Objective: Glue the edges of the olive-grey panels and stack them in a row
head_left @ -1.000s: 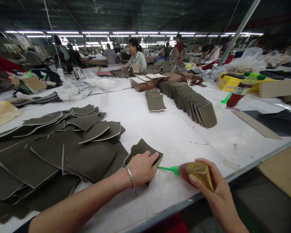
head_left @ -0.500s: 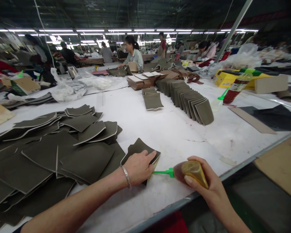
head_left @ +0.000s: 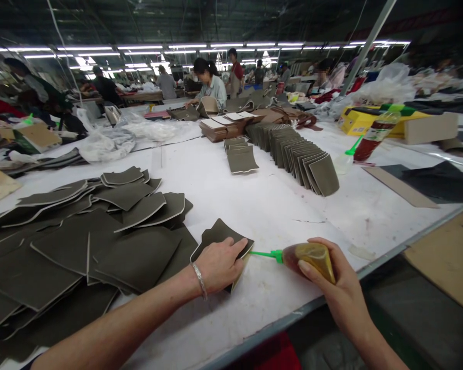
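Observation:
Under my left hand (head_left: 216, 266) is a dark olive leather-like piece (head_left: 219, 233) with a pale edge. My index finger stretches along its right corner, and the other fingers are bent over it; the thumb's grip is partly hidden. My right hand (head_left: 341, 275) is wrapped round an amber glue bottle (head_left: 308, 253), tilted sideways. Its thin green nozzle (head_left: 264, 254) points left, with the tip at the piece's right edge, close to my index finger. To the left, a spread heap of similar pieces (head_left: 139, 252) reaches near my left forearm.
A fanned row of olive pieces (head_left: 293, 151) stands beyond my hands, beside a small stack (head_left: 242, 158). A bottle of dark red liquid (head_left: 374, 137) leans near a yellow box (head_left: 355, 121). The white table's front edge (head_left: 293, 317) runs diagonally below. Other people work farther back.
The bottle in my right hand has moved slightly right and up, its nozzle tip shifting up along the piece's edge. My left hand stays on the piece.

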Motion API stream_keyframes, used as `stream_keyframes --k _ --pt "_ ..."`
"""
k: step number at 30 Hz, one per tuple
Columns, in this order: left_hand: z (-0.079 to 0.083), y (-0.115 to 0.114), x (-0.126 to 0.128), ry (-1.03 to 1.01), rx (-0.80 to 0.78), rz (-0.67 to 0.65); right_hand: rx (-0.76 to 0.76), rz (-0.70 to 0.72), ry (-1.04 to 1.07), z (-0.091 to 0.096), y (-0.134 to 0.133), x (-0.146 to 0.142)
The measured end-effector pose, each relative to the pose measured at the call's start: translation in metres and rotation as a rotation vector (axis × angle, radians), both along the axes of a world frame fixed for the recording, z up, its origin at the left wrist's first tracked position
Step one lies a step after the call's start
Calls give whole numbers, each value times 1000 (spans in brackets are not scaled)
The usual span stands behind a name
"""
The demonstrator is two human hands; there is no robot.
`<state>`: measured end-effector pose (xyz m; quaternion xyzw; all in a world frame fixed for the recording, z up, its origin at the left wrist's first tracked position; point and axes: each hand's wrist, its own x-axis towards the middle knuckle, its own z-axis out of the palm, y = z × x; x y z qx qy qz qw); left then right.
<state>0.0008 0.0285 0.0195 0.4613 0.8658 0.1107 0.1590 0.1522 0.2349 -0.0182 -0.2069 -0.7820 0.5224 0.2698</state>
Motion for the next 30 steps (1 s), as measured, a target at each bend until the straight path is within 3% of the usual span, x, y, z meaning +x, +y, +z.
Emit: stream_keyframes --k 5,13,18,21,24,27,30 --pt "-1 0 0 9 -2 1 14 -28 -30 -1 -5 0" --pt "-3 0 1 -5 12 39 -278 115 -135 6 -40 20" --pt "4 -4 -2 -99 113 79 -784 26 -8 9 -30 17" --pt "14 -12 -10 2 237 262 -1089 -110 56 8 -15 16" --pt "19 -18 -27 191 146 476 -1301 -231 145 8 -4 16" --pt "15 -18 -50 -36 27 471 -1389 -280 199 10 -1 16" --pt "10 -18 -70 -324 91 412 -1404 -312 214 12 -2 15"
